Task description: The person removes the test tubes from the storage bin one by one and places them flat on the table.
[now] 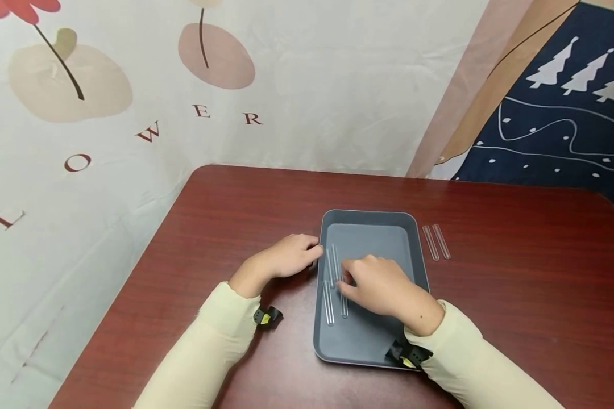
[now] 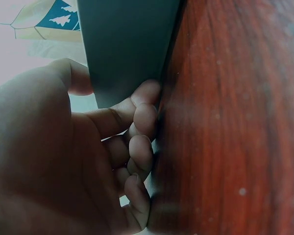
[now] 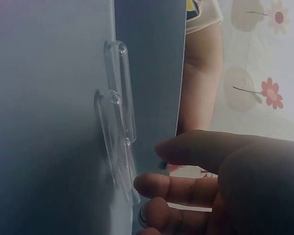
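A grey rectangular tray (image 1: 373, 341) lies on the table with several clear test tubes (image 1: 328, 304) along its left side. My left hand (image 1: 293, 255) grips the tray's left edge, thumb at the rim and fingers curled against the outer wall (image 2: 127, 44). Over the left part of the tray, my right hand (image 1: 381, 284) has its thumb and fingers bent with a gap between them. Its fingertips are close beside the overlapping test tubes (image 3: 115, 122) and partly hide them from above. Nothing shows pinched in that hand.
Two more clear tubes (image 1: 436, 242) lie side by side on the table, just right of the tray. The reddish-brown wooden table (image 1: 532, 272) meets a printed cloth (image 1: 332, 113) at the back. Each wrist wears a black strap (image 1: 268, 317).
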A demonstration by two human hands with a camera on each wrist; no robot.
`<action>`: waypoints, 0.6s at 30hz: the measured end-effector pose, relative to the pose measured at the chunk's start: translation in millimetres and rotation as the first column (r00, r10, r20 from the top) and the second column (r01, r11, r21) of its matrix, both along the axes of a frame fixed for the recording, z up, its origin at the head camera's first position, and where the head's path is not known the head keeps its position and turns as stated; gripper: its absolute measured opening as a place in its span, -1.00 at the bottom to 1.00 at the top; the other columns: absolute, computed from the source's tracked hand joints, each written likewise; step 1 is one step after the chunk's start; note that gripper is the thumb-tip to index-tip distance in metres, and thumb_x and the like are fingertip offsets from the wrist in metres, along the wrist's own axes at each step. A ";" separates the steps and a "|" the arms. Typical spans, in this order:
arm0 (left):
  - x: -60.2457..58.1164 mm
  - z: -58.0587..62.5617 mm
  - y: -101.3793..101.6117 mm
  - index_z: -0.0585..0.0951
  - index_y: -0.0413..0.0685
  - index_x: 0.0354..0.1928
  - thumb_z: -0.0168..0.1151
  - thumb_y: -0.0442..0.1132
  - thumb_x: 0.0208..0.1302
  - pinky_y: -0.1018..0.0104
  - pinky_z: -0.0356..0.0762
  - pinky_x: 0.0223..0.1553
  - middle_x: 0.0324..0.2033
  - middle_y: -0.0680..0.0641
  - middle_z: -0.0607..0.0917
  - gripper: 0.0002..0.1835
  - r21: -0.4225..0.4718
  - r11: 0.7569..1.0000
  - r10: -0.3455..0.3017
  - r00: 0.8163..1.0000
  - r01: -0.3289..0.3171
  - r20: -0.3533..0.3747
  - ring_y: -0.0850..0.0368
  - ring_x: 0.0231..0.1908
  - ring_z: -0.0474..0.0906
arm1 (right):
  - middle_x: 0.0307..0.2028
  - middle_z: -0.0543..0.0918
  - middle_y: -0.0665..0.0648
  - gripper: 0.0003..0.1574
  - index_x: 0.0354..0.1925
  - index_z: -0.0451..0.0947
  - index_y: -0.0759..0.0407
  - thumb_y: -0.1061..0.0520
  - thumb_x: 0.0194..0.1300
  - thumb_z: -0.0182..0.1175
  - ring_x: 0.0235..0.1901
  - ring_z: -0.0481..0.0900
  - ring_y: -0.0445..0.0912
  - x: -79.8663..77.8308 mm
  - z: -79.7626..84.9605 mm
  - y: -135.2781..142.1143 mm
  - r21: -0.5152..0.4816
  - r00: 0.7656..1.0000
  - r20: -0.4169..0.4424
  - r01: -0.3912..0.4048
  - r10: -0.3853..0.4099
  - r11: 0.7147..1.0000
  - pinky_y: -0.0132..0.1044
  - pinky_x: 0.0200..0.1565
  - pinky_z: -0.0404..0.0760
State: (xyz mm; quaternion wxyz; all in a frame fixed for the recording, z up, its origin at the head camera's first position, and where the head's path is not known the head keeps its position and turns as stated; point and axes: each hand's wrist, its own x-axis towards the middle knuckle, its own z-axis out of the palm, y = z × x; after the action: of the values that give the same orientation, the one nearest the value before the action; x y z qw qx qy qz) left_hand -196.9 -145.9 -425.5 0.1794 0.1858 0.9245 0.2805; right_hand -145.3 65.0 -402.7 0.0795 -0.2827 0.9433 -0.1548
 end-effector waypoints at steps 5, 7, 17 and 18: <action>-0.6 0.3 -0.1 0.49 0.05 -0.49 -0.14 -0.06 0.47 0.28 0.42 -0.23 -0.56 0.04 0.52 -0.64 -0.011 1.000 -0.002 1.000 0.001 -0.004 0.16 -0.42 0.48 | -0.68 0.38 -0.09 -0.56 -0.62 0.33 -0.08 -0.08 0.27 0.29 -0.61 0.36 -0.19 -0.2 -0.5 1.3 0.019 1.000 0.018 -0.009 0.009 1.000 -0.26 -0.56 0.29; -0.6 0.1 -0.3 0.48 0.04 -0.49 -0.14 -0.06 0.47 0.28 0.42 -0.23 -0.56 0.04 0.52 -0.64 -0.014 1.000 -0.003 1.000 0.003 0.003 0.16 -0.43 0.48 | -0.69 0.38 -0.09 -0.55 -0.63 0.33 -0.08 -0.10 0.28 0.30 -0.62 0.36 -0.19 0.1 -0.1 1.6 0.024 0.999 0.036 -0.010 0.009 1.000 -0.26 -0.56 0.29; -0.7 1.3 -0.1 0.46 0.03 -0.50 -0.15 -0.06 0.47 0.27 0.41 -0.23 -0.56 0.02 0.50 -0.64 -0.026 1.000 0.002 1.000 -0.002 -0.004 0.13 -0.42 0.46 | -0.70 0.38 -0.08 -0.54 -0.64 0.34 -0.07 -0.09 0.29 0.29 -0.63 0.37 -0.18 0.9 1.0 2.6 0.046 0.997 0.073 -0.017 0.014 0.999 -0.25 -0.56 0.30; -0.5 1.0 0.0 0.46 0.03 -0.50 -0.15 -0.06 0.48 0.27 0.41 -0.23 -0.56 0.02 0.51 -0.64 -0.028 1.000 0.002 1.000 -0.002 0.002 0.14 -0.43 0.46 | -0.70 0.38 -0.07 -0.54 -0.64 0.34 -0.06 -0.09 0.29 0.29 -0.63 0.37 -0.18 1.0 0.8 2.6 0.046 0.997 0.074 -0.020 0.016 0.999 -0.25 -0.56 0.30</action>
State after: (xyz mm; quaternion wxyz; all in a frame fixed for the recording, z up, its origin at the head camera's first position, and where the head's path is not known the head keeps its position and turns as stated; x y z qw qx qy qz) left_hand -197.4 -145.9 -424.4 0.1828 0.1823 0.9282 0.2679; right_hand -144.3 67.6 -401.9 0.1223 -0.2834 0.9405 -0.1422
